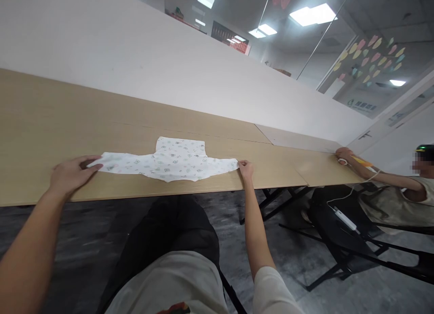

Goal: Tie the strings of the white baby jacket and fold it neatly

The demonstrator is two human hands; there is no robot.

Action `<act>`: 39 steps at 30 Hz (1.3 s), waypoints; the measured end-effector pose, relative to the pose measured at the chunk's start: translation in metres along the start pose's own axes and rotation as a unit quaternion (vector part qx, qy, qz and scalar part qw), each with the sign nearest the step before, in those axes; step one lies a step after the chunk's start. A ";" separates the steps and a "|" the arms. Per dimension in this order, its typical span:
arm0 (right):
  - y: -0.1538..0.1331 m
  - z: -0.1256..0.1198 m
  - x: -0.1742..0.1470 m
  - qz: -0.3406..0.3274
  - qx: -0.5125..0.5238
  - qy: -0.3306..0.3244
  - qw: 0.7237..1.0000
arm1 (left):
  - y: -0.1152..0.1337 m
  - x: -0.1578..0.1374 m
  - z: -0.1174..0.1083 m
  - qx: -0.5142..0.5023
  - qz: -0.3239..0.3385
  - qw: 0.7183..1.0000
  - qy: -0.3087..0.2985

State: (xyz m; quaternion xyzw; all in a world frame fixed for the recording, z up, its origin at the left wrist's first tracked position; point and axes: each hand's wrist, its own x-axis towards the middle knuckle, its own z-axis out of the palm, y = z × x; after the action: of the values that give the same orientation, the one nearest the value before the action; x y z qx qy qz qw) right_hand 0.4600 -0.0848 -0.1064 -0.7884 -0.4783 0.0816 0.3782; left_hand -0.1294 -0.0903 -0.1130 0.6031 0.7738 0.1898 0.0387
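A small white long-sleeved baby garment (179,159) with a print of tiny green and grey figures lies spread on the wooden table. Its sleeves stretch out to both sides, and its body points away from me toward the wall. My left hand (73,173) pinches the end of the left sleeve between thumb and fingers. At the opposite end, my right hand (246,169) grips the cuff of the right sleeve with its fingertips. The neck edge faces me, near the front of the table.
The long table (44,124) runs along a white half wall (135,69) with glass above. At the right, another person (396,192) rests an arm on the table. A black folding chair (346,232) holds a white power strip (345,219) with a cable.
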 end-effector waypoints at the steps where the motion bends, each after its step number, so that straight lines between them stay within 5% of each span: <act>1: 0.000 0.000 0.000 0.000 0.004 0.000 1.000 | -0.001 0.001 0.001 -0.006 -0.002 1.000 0.000; 12: -0.003 0.002 0.004 -0.003 0.089 0.033 0.995 | 0.000 0.006 0.002 -0.039 -0.023 0.999 -0.007; 18: -0.072 -0.001 0.011 -0.064 0.225 0.046 0.971 | -0.006 0.010 0.006 -0.042 -0.016 0.999 -0.005; 26: -0.191 0.082 -0.061 -0.220 0.178 -0.104 0.954 | -0.015 0.014 0.012 -0.027 -0.006 1.000 0.001; 31: -0.206 0.125 -0.108 -0.264 0.111 -0.178 0.941 | -0.014 0.014 0.012 -0.022 0.012 1.000 0.015; 39: -0.208 0.129 -0.118 -0.290 0.089 -0.178 0.936 | -0.011 0.011 0.011 -0.033 0.009 0.999 0.018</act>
State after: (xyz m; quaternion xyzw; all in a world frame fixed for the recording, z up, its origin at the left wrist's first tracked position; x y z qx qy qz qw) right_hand 0.1905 -0.0608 -0.0840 -0.5514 -0.7363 0.1493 0.3626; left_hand -0.1391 -0.0793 -0.1249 0.6047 0.7624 0.2263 0.0428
